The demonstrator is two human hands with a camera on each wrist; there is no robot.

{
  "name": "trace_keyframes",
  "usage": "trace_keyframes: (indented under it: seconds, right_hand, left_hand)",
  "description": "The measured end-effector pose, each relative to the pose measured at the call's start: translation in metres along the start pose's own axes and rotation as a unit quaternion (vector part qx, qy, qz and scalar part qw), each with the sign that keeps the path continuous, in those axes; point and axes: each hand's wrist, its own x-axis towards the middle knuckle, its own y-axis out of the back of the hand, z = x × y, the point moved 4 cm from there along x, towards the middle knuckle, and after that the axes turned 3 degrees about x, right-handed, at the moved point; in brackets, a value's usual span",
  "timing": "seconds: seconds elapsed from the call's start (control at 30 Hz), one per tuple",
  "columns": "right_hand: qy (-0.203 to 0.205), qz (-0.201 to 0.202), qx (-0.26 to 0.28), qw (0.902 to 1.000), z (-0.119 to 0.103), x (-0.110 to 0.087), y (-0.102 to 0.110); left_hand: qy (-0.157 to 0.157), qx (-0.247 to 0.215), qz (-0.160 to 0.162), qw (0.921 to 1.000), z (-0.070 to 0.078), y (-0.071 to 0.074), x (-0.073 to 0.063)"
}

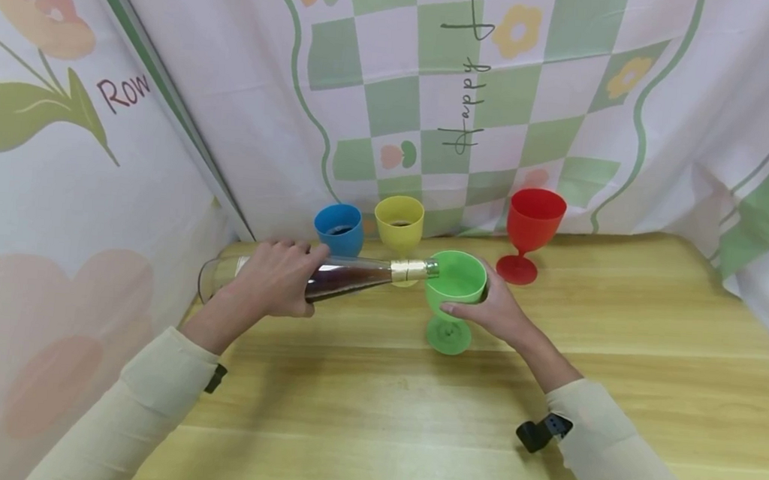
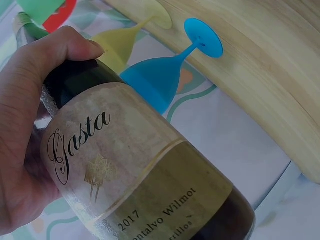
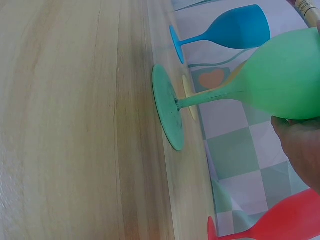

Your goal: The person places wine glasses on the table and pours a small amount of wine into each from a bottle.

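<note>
My left hand (image 1: 278, 281) grips a wine bottle (image 1: 348, 276) round its body and holds it nearly level, neck toward the right. Dark liquid shows through the glass, and a label (image 2: 120, 155) reading "Gasta" faces the left wrist view. The bottle's mouth lies at the left rim of a green goblet (image 1: 456, 279). My right hand (image 1: 497, 309) holds that goblet by its bowl from the right, thumb across the front. Whether liquid runs out of the bottle, I cannot tell.
Behind the bottle stand a blue goblet (image 1: 339, 229) and a yellow goblet (image 1: 399, 222), each with dark liquid inside. A red goblet (image 1: 535, 225) is at the back right. Patterned cloth (image 1: 397, 83) hangs behind the wooden table (image 1: 383, 436) and along its left side.
</note>
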Motion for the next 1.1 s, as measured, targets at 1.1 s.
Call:
trace_keyframes:
  seconds: [1.1]
  right_hand:
    - [0.002, -0.004, 0.003, 1.0000, -0.0004, 0.0002, -0.0001]
  left_hand:
    - [0.000, 0.002, -0.005, 1.0000, 0.0004, 0.0006, -0.0005]
